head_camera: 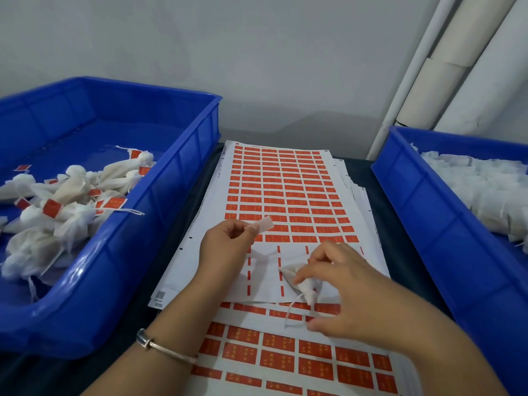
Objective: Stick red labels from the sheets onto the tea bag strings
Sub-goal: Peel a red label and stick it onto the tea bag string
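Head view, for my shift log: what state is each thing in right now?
left hand: pinches a peeled label, white side showing
right hand: fingers on a tea bag
tea bag: lying on the label sheet, string loose
label sheet: nearest rows peeled
left bin: holds labelled bags
right bin: holds white bags, no labels visible

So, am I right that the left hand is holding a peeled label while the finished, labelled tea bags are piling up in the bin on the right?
Not quite: the head view shows the labelled tea bags in the left bin. The right bin holds unlabelled ones. The left hand does pinch a peeled label.
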A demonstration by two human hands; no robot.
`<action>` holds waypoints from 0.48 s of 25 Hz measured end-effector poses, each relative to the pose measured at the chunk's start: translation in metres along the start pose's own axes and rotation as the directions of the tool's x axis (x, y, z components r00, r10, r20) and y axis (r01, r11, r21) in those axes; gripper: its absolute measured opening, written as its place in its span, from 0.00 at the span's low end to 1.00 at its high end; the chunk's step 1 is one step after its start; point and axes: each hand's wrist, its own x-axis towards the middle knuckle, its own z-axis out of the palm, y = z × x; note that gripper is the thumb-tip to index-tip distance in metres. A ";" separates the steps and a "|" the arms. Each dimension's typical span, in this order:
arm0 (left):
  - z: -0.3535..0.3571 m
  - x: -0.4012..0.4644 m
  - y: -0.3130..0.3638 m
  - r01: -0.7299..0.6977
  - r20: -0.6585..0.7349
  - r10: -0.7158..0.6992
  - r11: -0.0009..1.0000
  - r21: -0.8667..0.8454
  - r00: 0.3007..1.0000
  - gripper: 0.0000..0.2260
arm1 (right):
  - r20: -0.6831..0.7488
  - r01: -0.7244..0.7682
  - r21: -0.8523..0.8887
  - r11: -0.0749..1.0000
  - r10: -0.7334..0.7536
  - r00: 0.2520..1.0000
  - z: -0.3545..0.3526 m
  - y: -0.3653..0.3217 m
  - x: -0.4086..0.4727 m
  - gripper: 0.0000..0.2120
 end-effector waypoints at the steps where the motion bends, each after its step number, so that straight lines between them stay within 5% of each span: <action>1: 0.000 -0.001 0.000 -0.001 0.002 0.001 1.000 -0.003 1.000 0.07 | -0.060 0.023 -0.085 0.996 -0.028 0.998 0.008 -0.003 0.000 0.22; 4: -0.002 -0.003 0.001 -0.009 0.005 0.009 0.999 -0.039 1.000 0.07 | -0.288 0.004 -0.209 0.978 -0.066 0.955 0.024 -0.013 0.004 0.16; 7: -0.004 -0.005 0.004 -0.011 0.015 0.013 0.996 -0.094 1.000 0.05 | -0.371 0.007 -0.186 0.983 -0.077 0.925 0.020 -0.013 0.006 0.14; 11: -0.009 -0.007 0.012 -0.016 0.052 0.026 0.983 -0.181 0.998 0.02 | -0.427 0.035 0.134 0.990 0.025 0.904 0.001 -0.015 0.009 0.02; 12: -0.010 -0.008 0.014 -0.009 0.086 0.029 0.974 -0.226 0.996 0.02 | -0.449 0.064 0.186 0.981 0.026 0.893 -0.003 -0.017 0.011 0.07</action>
